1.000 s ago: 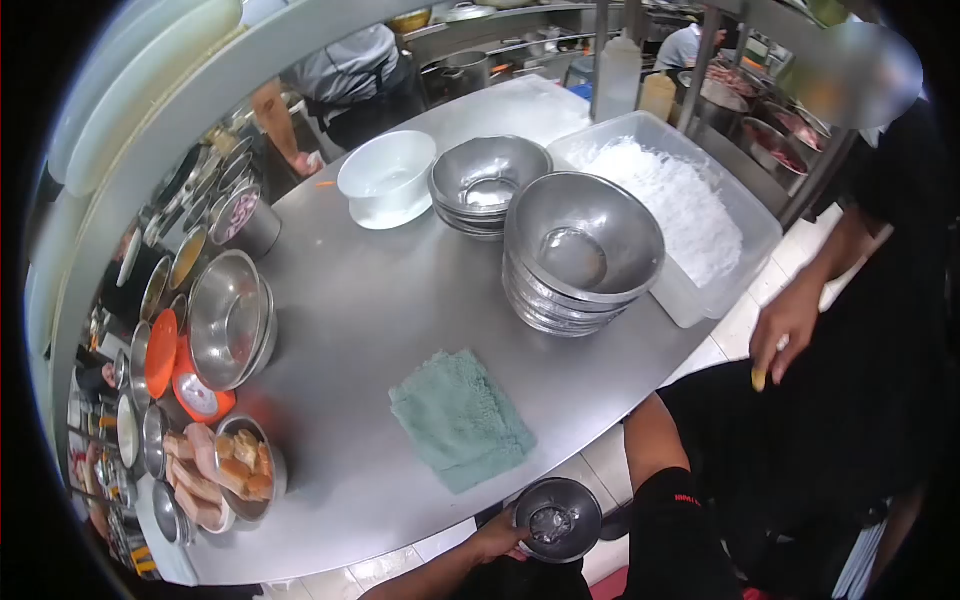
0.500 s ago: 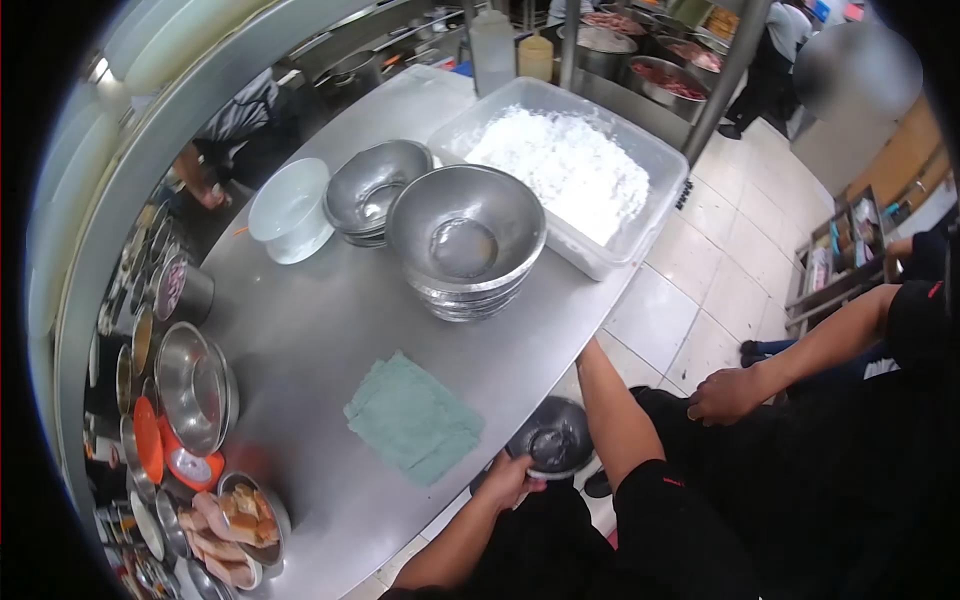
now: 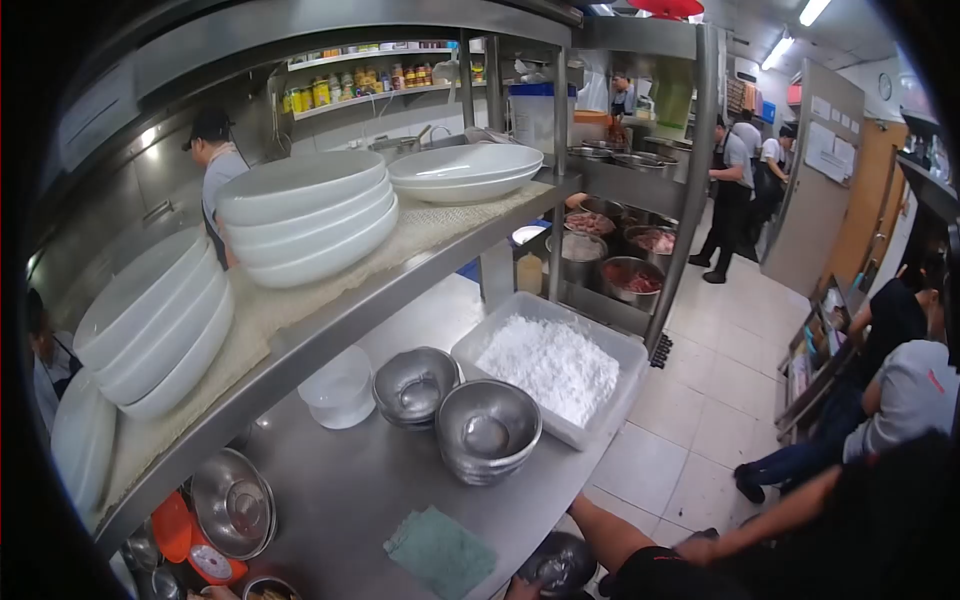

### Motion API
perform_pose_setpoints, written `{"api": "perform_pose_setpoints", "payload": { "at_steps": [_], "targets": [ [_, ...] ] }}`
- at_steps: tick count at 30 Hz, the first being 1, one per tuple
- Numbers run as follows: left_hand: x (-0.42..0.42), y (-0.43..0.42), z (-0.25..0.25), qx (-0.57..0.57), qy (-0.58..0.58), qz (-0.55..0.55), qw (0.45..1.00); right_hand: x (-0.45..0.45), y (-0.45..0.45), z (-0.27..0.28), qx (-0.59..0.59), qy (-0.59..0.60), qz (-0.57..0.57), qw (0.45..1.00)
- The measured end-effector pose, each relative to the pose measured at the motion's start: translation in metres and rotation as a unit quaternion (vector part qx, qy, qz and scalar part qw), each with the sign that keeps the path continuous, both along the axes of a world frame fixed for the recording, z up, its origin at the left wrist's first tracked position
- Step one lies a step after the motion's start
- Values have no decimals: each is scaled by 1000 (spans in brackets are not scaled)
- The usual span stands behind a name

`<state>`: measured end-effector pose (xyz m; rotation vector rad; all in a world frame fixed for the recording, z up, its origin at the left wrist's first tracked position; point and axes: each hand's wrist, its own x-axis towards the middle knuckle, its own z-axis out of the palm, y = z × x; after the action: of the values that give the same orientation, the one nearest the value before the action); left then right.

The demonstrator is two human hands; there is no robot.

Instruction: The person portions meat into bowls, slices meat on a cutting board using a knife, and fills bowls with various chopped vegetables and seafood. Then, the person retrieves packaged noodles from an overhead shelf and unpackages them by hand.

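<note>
At the bottom edge, my left hand [image 3: 522, 588] grips the left rim of a dark metal bowl [image 3: 558, 563] beside the table's front edge. My right forearm [image 3: 612, 530] reaches up to the table's edge, and its hand is hidden there. A folded green cloth [image 3: 440, 553] lies on the steel table [image 3: 370, 500] near the bowl. Farther back stand two stacks of metal bowls, a nearer one [image 3: 488, 425] and a farther one [image 3: 415, 385]. Beside them are a white tub [image 3: 338, 388] and a clear bin of white powder [image 3: 550, 368].
White plates [image 3: 305, 215] are stacked on a shelf [image 3: 340, 345] above the table. At lower left are steel bowls [image 3: 232, 505] and an orange scale [image 3: 215, 566]. A co-worker's arm [image 3: 780, 515] is close at right. Pots of meat [image 3: 632, 278] and other people stand farther back.
The view has tilted up and swung right, bringing the plate shelf and the room into sight. The held bowl now sits lower in view, partly cut off, with my left hand still on its rim.
</note>
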<state>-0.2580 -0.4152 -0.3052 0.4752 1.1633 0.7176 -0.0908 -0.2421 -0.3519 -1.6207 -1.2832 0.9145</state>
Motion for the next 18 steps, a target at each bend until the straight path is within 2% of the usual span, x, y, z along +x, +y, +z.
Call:
{"api": "perform_pose_setpoints", "payload": {
  "at_steps": [3,10,16,18],
  "targets": [
    [1,49,18,-28,28,8,999,-4,46,-14,-115,23,54,992],
    [18,116,39,-66,109,64,990,32,138,-35,-200,10,195,960],
    [54,100,51,-123,154,113,974,69,166,-51,-226,1,283,932],
    [70,70,48,-134,184,89,970,82,161,-60,-228,-4,303,925]
  ]
}}
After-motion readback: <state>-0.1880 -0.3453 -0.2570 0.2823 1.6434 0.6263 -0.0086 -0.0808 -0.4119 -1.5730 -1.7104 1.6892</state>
